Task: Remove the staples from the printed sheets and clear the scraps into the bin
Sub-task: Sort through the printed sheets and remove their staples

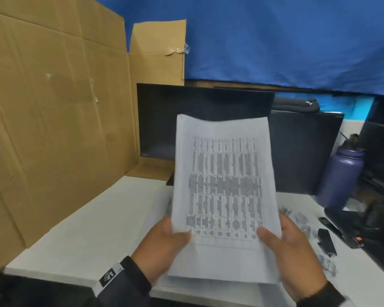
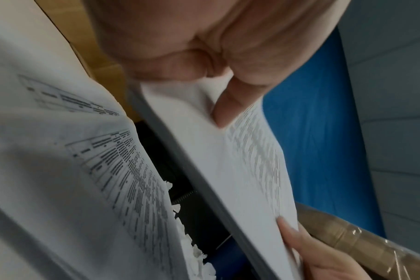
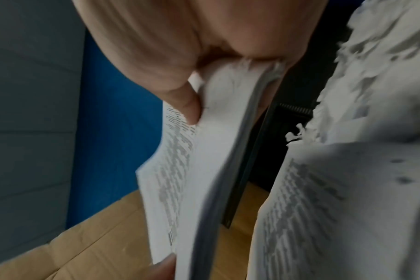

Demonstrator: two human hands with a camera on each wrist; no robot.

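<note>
The print on the sheets (image 1: 224, 185) is too blurred to read. The fingers of both hands lie hidden behind the stack; only the thumbs show. The small black tools (image 1: 327, 241) and scraps (image 1: 302, 220) at the right are smeared, their kind unclear.

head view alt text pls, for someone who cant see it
Both hands, left hand and right hand, hold a stack of printed sheets upright above a white desk. Cardboard stands to the left, a dark monitor behind, a purple bottle and paper scraps to the right.
</note>
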